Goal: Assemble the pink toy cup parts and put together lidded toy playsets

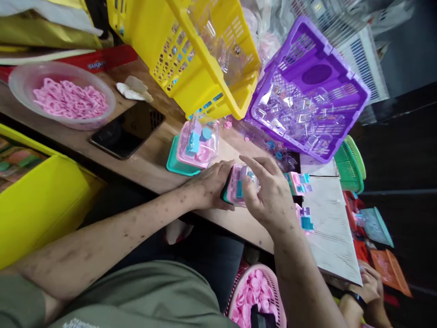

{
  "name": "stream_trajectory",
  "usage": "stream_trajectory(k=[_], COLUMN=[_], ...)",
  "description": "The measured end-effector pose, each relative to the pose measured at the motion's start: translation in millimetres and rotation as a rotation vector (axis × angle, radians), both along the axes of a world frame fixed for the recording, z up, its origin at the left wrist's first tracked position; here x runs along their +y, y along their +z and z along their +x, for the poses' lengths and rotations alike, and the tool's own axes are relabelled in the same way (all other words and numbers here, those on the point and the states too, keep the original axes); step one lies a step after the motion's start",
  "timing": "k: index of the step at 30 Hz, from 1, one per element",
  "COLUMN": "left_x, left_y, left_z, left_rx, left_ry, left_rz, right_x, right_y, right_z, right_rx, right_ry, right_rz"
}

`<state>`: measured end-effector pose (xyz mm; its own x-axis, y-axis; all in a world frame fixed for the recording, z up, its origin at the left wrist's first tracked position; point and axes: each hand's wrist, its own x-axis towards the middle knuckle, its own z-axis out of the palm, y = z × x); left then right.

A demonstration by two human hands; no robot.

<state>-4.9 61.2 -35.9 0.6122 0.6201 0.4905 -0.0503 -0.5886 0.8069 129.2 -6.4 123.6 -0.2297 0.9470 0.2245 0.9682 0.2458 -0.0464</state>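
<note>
Near the middle of the wooden table [160,175], a small pink and teal toy box [235,184] with a clear cover sits between my two hands. My left hand [213,184] is wrapped around its left side. Over its right side is my right hand [268,196], thumb and index finger bent onto the clear cover. To the left stands a similar toy box [198,146], pink over teal, with a clear cover and small teal pieces inside. Just right of my right hand are more pink and teal toy pieces [298,183], partly hidden by it.
Yellow basket [205,91] and purple basket [307,82] with clear parts stand behind. A bowl [20,91] of pink pieces and a phone [128,130] lie left. A pink basket [282,310] is below the table. Another person's hands [368,284] show at lower right.
</note>
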Motion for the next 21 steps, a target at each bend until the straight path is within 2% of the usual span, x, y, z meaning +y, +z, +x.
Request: stream_trajectory(k=[7,11,15,21], left_x=[-3,-4,-6,-8], left_y=[-2.2,6.5,16.3,21.9], left_z=[9,4,-2,-4], left_rx=[-0.019,0.022,0.057,0.111], left_ry=[0.080,0.076,0.074,0.087], left_rz=[0.024,0.019,-0.020,-0.029], right_x=[4,2,-1,-5], right_y=[-1.2,-5.0,-4.4,-0.7], right_z=[4,-2,-3,-2], right_rx=[-0.038,-0.081,-0.104,-0.102], right_ry=[0.037,0.020,0.005,-0.025], right_rz=[0.038,0.093,0.078,0.065])
